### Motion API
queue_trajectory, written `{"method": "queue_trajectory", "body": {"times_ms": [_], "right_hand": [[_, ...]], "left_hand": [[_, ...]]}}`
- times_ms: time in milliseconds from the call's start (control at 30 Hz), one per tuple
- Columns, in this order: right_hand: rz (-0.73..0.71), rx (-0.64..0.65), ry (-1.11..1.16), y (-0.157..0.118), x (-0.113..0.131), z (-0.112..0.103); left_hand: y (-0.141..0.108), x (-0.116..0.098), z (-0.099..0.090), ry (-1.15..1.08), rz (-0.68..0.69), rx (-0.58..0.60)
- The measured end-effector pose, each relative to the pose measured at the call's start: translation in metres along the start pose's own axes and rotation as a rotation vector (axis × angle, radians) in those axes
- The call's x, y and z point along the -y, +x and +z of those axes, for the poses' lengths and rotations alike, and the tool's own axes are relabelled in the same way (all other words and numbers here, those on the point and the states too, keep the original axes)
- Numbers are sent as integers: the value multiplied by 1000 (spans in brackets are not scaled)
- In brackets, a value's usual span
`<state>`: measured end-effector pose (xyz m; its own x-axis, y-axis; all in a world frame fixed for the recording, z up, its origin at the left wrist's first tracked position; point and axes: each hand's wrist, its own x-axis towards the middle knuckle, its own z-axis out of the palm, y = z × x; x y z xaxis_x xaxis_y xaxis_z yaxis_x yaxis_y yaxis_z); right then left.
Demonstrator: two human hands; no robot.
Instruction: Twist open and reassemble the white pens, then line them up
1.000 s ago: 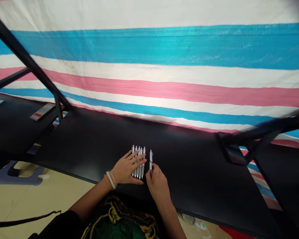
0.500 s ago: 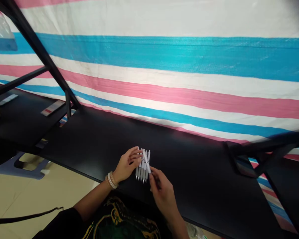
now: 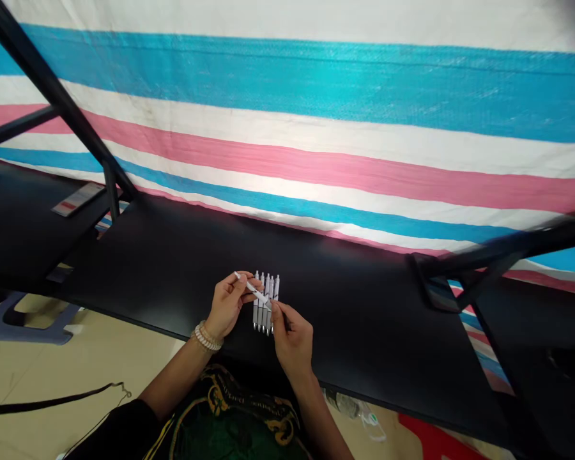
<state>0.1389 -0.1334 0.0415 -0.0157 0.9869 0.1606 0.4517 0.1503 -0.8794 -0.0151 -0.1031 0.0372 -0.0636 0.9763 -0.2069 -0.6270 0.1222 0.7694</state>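
Observation:
A white pen [image 3: 257, 293] is held slantwise above the table between my two hands. My left hand [image 3: 227, 303], with bracelets at the wrist, pinches its upper left end. At its lower right end, the fingers of my right hand [image 3: 292, 335] are closed on it. Just beneath lies a row of several white pens [image 3: 263, 313] with grey grips, side by side, their silver tips toward me. The held pen and my fingers cover part of that row.
The pens lie on a black table [image 3: 364, 306]. A striped sheet [image 3: 316, 160] hangs behind it. Black metal frames [image 3: 84, 131] stand on both sides. A flat packet [image 3: 78, 199] lies on the left table. Below are a plastic bottle [image 3: 347, 404], a red stool [image 3: 436, 441] and a grey-blue stool [image 3: 23, 326].
My left hand has taken hold of the pen's upper end, which it was beside before. The pen has turned flatter, its upper end swinging left. The whole view has shifted slightly.

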Motion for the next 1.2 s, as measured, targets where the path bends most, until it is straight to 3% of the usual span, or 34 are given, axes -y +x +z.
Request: {"method": "queue_trajectory", "body": {"times_ms": [467,567,700,767,1033,1133,1200], "right_hand": [[-176,-126,-22,-4,-5,-1],[-115,-102,-12,-2,-7,-2],[85,74,123,0,-11,-3],[113,116,139,1,-13,-3],[-202,-85,-10,-5,-15,4],[-221,-99,-1,-4,-14,4],[-145,-60,25,-2,-12,2]], "left_hand": [[-2,11,8,-49,20,10],[-1,9,8,-33,27,26],[0,6,7,-11,34,22],[0,7,6,-8,36,21],[-1,13,6,-93,7,-29],[-1,14,5,-104,6,-34],[-2,12,5,-96,26,-15]]}}
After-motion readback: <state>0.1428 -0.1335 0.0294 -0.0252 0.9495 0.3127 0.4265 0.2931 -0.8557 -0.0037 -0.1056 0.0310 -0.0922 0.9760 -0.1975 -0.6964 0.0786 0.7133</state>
